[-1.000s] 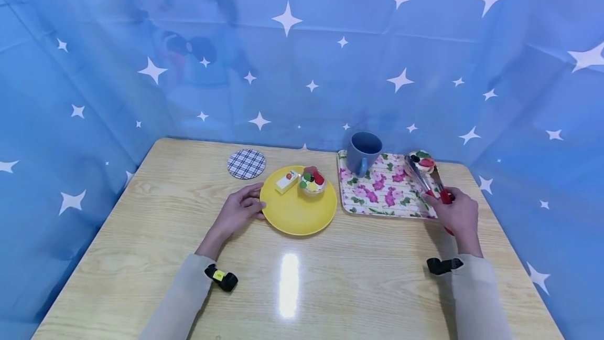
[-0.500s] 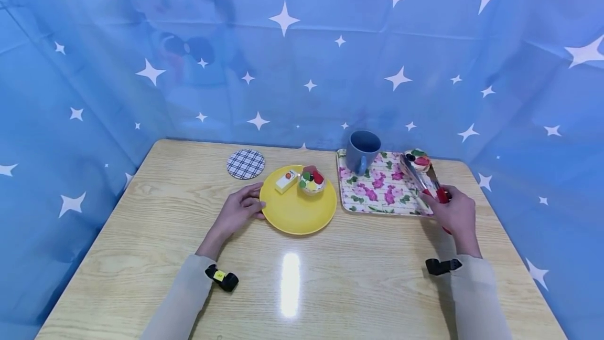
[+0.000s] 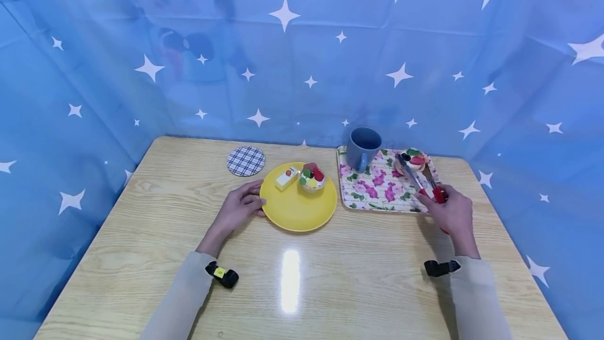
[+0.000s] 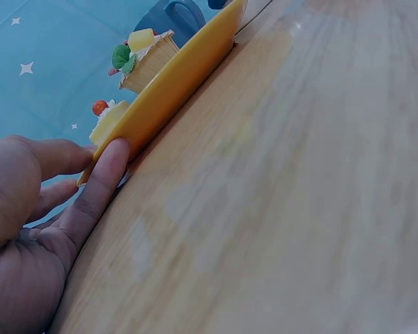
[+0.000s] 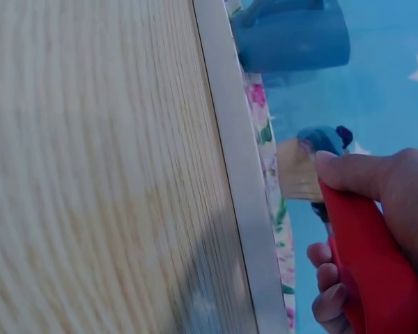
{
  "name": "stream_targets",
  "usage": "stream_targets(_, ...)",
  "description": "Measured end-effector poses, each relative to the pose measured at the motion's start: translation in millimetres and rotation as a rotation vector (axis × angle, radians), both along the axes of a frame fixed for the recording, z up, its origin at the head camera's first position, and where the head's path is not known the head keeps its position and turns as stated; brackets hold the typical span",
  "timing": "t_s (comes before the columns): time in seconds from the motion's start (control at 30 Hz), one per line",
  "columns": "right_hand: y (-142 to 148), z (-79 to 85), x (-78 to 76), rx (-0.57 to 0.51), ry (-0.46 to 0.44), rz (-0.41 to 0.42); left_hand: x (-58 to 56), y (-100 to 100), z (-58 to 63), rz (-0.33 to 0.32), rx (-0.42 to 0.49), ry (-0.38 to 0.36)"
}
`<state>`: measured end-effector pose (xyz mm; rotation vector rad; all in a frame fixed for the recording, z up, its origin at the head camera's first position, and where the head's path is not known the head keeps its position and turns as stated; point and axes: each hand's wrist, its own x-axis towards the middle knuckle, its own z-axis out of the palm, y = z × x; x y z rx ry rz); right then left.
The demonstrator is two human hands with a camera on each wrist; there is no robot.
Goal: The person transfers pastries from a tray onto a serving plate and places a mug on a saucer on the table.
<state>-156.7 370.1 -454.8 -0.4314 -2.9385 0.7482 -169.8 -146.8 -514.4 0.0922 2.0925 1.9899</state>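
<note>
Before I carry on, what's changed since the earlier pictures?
The right hand and tongs have shifted slightly left, and the tart between the tips moved with them. Nothing was newly gripped or let go. The left hand still holds the plate; mug, tray and coaster stayed put.

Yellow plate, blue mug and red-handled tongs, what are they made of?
The yellow plate looks like hard plastic: smooth, one even colour, thin-edged. The blue mug may be glazed ceramic, being smooth and evenly coloured, but plastic could look similar. The tongs seem to have metal arms, since one looks silvery; their red handles look smooth and plain, perhaps plastic or rubber.
</note>
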Motion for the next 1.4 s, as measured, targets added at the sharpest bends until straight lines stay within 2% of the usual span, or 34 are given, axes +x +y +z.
stream_targets(0.23, -3, -0.9, 4.8, -0.003, -0.01, 0.017, 0.3, -1, -1.4, -0.007, 0.016, -0.006)
stream_targets(0.5, -6, -4.2, 10.7, 0.01, 0.038, 0.045, 1.2, -1, 0.0, 0.0, -0.003, 0.015)
stream_targets(0.93, -8, -1.9, 19.2, 0.008, 0.06, 0.057, 0.4, 1, -0.9, 0.005, 0.0, 0.007)
stream_targets(1.4, -19, -6.8, 27.3, 0.013, 0.113, 0.095, -2.4, -1, -3.6, -0.004, -0.013, 0.002)
